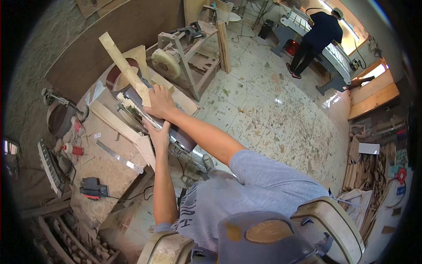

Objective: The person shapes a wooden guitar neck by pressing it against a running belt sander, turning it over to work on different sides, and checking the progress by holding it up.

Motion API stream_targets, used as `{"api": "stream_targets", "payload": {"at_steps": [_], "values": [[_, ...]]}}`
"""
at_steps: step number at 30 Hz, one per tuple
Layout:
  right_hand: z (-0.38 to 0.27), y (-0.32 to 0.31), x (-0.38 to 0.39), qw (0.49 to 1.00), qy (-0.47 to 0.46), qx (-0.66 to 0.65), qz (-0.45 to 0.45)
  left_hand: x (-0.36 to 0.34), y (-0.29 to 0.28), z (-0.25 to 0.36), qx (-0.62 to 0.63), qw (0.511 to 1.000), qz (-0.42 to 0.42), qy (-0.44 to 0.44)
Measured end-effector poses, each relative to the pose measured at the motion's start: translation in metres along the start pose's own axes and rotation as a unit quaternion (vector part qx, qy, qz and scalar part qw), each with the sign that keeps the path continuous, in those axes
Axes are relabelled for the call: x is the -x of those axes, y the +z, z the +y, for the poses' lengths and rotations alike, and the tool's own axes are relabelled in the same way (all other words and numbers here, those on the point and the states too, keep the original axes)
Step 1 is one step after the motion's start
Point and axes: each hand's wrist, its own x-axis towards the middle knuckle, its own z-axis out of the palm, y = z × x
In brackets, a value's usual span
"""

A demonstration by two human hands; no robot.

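A long pale wooden board lies diagonally over a dark bench machine, apparently a belt sander, with pale shavings along its metal edge. My right hand is closed on the board, fingers over its near end. My left hand is lower, against the machine's metal edge below the board; its fingers are partly hidden, and what they grip is unclear. More pale strips lie beside the machine on the dusty workbench.
A power tool, red-and-white bottles and a steel ruler sit on the bench. A wooden stand with a round wheel is beyond. A person works at another machine, upper right. Timber offcuts line the right wall.
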Motion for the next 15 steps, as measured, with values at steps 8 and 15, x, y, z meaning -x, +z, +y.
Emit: {"api": "stream_targets", "payload": {"at_steps": [8, 15], "values": [[0.002, 0.000, 0.000, 1.000, -0.002, 0.003, -0.004, 0.002, 0.000, 0.009, -0.010, 1.000, -0.008, -0.007], [-0.001, -0.003, 0.001, 1.000, -0.004, -0.006, -0.004, 0.003, -0.002, 0.009, -0.039, 0.999, 0.001, -0.010]]}}
